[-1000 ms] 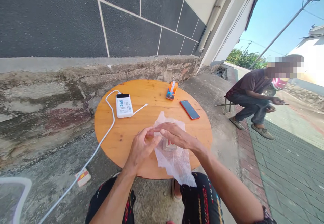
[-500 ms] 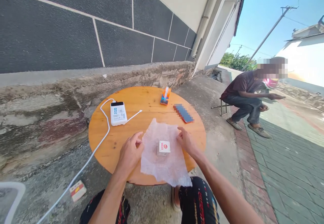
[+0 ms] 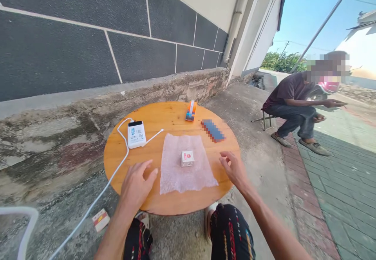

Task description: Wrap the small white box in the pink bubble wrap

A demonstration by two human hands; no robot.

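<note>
A small white box (image 3: pixel 187 158) with a red print on top sits about the middle of a sheet of bubble wrap (image 3: pixel 173 179). The sheet lies flat on the round wooden table (image 3: pixel 173 207). My left hand (image 3: pixel 136 181) is to the left of the sheet, apart from it, its thumb and fingers spread and holding nothing. On the other side my right hand (image 3: pixel 235 169) is over the table's right edge, also empty, with its fingers apart.
A white power bank (image 3: pixel 136 136) with a cable lies at the table's left. Farther back are an orange tape dispenser (image 3: pixel 191 112) and a pixelated phone (image 3: pixel 213 130). A red-and-white packet (image 3: pixel 100 220) lies on the ground. At right, a person (image 3: pixel 296 101) sits on a stool.
Both hands have let go of the bubble wrap and moved apart, the left leftward and the right rightward. The sheet now lies flatter, slightly farther back with the box. The view has shifted a little.
</note>
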